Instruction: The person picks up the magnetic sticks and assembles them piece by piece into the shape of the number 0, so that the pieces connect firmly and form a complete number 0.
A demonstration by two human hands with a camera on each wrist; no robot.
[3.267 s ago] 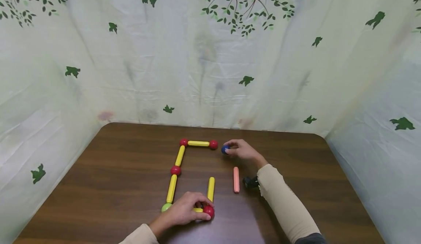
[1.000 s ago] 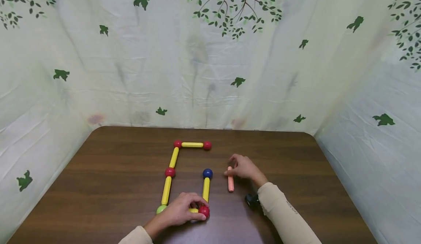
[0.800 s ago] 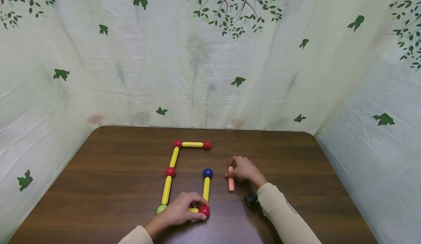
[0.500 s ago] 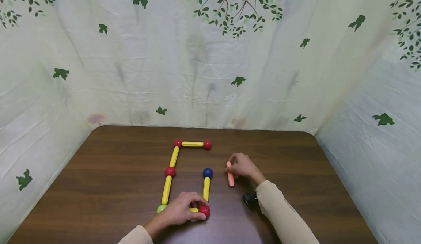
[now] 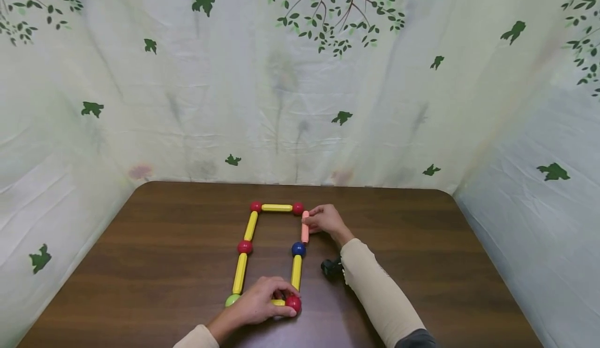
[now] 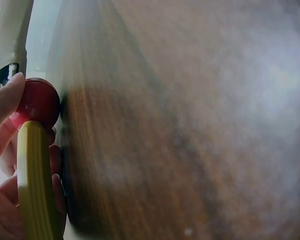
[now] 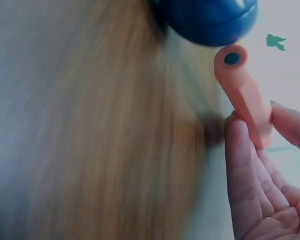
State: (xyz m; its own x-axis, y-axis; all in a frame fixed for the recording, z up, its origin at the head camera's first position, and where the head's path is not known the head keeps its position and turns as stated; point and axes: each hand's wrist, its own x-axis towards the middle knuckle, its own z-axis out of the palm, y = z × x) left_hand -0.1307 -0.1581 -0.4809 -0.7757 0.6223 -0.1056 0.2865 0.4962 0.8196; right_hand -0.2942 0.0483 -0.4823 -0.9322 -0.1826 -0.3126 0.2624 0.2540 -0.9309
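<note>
My right hand [image 5: 328,220] pinches a pink magnetic stick [image 5: 305,227] between thumb and fingers. Its lower end is right at a blue ball [image 5: 298,249], and its upper end lies just beside the red ball [image 5: 298,209] at the top right. A dark round inset shows in the end of the pink stick [image 7: 242,90] in the right wrist view, close to the blue ball [image 7: 210,20]. With thumb and fingers, my left hand [image 5: 262,301] grips the red ball [image 5: 293,304] at the lower right corner. A yellow stick [image 6: 34,175] joins that ball.
Yellow sticks and balls form an outline on the brown table [image 5: 164,264]: a red ball [image 5: 255,207] at top left, another red ball [image 5: 245,247] midway, a green ball [image 5: 232,300] partly behind the left hand. A black wrist camera [image 5: 332,268] hangs under the right sleeve.
The right hand has set the blue ball on top of the right yellow stick. It then picked up the pink stick and moved it left and away to the blue ball. Left hand keeps its grip.
</note>
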